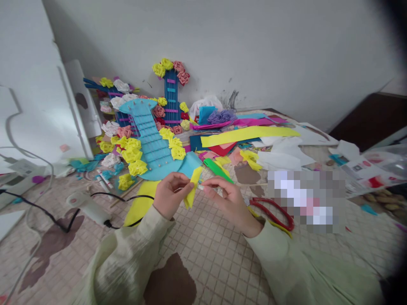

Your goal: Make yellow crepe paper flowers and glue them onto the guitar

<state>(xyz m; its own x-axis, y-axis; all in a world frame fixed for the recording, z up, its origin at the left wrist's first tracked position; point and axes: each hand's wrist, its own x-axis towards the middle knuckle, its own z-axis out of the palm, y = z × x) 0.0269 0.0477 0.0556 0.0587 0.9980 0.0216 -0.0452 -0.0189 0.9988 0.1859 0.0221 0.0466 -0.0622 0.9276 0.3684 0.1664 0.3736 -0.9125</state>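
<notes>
Close in front of me, my left hand (173,192) pinches a folded yellow paper strip (192,188) between thumb and fingers. My right hand (230,201) is just to the right of the strip, its thumb and fingertips pressed together. A small pale bit shows at those fingertips, too small to name. Behind the hands lies a green utility knife (218,170). Red-handled scissors (273,212) rest beside my right wrist. A yellow sheet (141,205) lies left of my left hand, by a light-blue guitar-shaped cutout (154,146) trimmed with yellow paper flowers (132,154).
A white glue gun (87,207) with a black cable lies on the left. Dark-blue decorated cutouts (171,97) lean on the wall. Behind the hands are a long yellow strip (251,134), purple yarn (221,116) and paper scraps. A plastic bag (378,169) lies at right, near a blurred patch.
</notes>
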